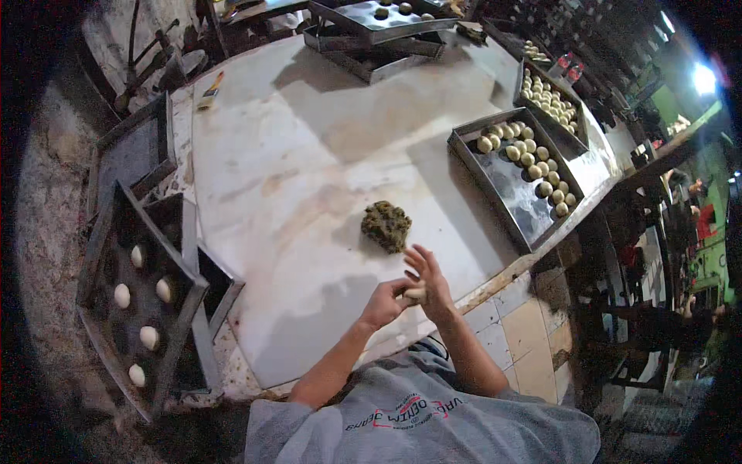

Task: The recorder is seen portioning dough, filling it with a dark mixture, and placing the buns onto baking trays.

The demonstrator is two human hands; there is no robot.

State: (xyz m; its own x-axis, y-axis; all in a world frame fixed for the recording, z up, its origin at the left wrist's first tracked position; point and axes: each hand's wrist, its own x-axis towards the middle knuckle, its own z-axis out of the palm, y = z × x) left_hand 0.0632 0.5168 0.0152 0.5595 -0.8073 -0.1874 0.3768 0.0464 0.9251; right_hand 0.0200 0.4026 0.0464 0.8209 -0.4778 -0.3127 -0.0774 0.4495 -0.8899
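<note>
While both hands meet over the tabletop's [309, 155] near edge, a small pale dough ball [416, 293] sits pinched between them: left hand [384, 303] curled around it, right hand [430, 280] cupping it with fingers spread. Just beyond lies a dark green filling lump [386, 225]. Right edge: steel tray [495, 182] with rows of dough balls. Left side: dark tray [104, 255] holding five white balls [122, 295]

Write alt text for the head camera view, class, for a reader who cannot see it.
A person's left hand and right hand shape a small dough piece together over a white worktable, beside a dark green filling lump. Metal trays of dough balls sit at right; a dark tray holds five at left.
</note>
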